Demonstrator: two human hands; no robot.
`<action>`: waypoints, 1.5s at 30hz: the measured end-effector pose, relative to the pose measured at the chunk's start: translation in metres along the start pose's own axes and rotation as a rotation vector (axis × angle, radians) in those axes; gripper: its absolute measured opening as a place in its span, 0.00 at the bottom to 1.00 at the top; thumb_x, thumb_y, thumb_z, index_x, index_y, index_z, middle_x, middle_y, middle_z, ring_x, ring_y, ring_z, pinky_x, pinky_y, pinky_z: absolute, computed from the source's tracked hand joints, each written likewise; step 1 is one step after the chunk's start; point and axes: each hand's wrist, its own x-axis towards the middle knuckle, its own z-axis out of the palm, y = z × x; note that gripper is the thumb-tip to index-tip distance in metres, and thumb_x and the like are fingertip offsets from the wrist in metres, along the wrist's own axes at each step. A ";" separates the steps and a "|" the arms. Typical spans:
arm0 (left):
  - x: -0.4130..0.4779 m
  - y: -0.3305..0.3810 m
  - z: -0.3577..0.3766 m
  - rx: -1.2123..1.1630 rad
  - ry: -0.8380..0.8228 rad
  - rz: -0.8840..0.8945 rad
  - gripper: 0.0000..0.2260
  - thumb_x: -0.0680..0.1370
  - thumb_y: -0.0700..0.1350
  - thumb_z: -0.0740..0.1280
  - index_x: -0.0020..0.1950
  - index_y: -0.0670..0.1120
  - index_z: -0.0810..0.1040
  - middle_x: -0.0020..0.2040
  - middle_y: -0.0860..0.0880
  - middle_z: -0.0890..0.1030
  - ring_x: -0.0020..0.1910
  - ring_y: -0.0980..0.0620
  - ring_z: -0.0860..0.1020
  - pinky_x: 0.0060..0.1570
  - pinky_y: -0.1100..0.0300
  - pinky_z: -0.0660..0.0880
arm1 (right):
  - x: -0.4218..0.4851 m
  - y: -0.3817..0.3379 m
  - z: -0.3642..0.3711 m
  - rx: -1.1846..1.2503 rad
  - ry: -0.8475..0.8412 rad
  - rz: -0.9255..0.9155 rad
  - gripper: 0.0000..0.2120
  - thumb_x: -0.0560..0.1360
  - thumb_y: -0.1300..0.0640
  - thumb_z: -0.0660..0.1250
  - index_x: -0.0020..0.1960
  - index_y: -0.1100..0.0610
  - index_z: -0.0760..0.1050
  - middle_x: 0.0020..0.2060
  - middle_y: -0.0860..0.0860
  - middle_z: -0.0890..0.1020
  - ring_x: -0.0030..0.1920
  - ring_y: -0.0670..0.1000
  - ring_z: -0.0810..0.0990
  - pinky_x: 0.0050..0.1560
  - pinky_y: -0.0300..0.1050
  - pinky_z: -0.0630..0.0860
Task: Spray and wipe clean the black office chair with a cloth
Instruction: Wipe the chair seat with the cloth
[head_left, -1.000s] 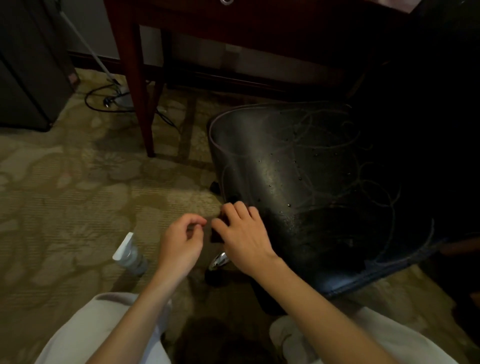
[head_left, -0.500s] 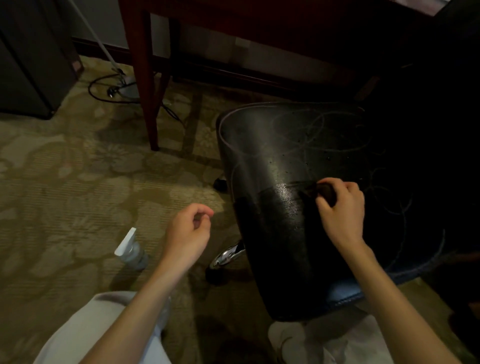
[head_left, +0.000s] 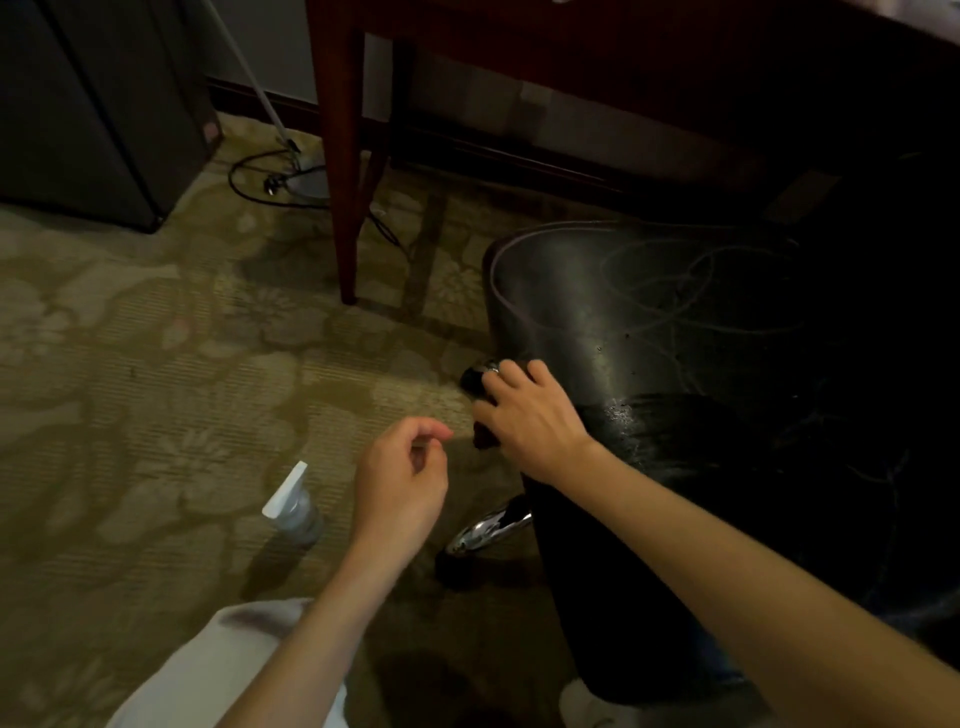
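From the head camera, the black chair (head_left: 649, 312) stands on the carpet (head_left: 156, 389) at the right side. The right hand (head_left: 530, 421) is at the left edge of the seat (head_left: 597, 291). Its fingers are bent down over a dark cloth (head_left: 485, 440) and press it on that edge. Only a small bit of the cloth peeks out under the hand. The rest is hidden.

The left hand (head_left: 402, 478) hangs over the carpet, just left of the chair, and does not touch it. Its fingers are loosely bent and hold nothing. The spray bottle (head_left: 293, 506) stands on the carpet near this hand, apart from the chair.

The near part of the seat looks dark and wet. The far part looks grey, with tiny drops and thin swirly marks. The grey part lies just past the right fingertips, toward the far edge of the seat. The line between the two parts runs across the seat from its left edge to the right. I think the next wipe should go sideways to the right, a little farther up. The right hand is the nearer one for that. The left hand is nearer to the bottle if more spray is needed.

I count one chair, one cloth, one spray bottle and two hands. A shiny chair leg (head_left: 488, 530) sticks out below the seat. A desk leg (head_left: 340, 156) and a cable (head_left: 244, 182) are farther back on the carpet.
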 end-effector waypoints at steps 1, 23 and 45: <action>0.000 0.000 0.001 0.004 -0.008 0.001 0.10 0.77 0.37 0.63 0.44 0.52 0.77 0.43 0.49 0.80 0.43 0.54 0.78 0.39 0.64 0.74 | 0.009 0.007 -0.002 0.010 -0.005 0.026 0.14 0.58 0.50 0.75 0.42 0.50 0.79 0.43 0.51 0.77 0.48 0.55 0.75 0.45 0.49 0.61; 0.018 -0.002 -0.011 -0.058 0.012 -0.023 0.09 0.77 0.37 0.62 0.45 0.50 0.78 0.42 0.56 0.79 0.40 0.60 0.76 0.32 0.72 0.70 | -0.020 0.075 -0.004 0.335 0.123 0.344 0.23 0.63 0.54 0.74 0.58 0.50 0.75 0.51 0.55 0.76 0.50 0.60 0.74 0.48 0.50 0.72; 0.037 -0.004 -0.010 -0.066 0.031 -0.032 0.09 0.77 0.36 0.62 0.47 0.47 0.79 0.45 0.52 0.79 0.43 0.59 0.76 0.39 0.69 0.71 | -0.034 0.057 -0.003 0.349 0.131 0.258 0.21 0.62 0.49 0.67 0.56 0.47 0.74 0.51 0.53 0.75 0.49 0.56 0.73 0.45 0.48 0.70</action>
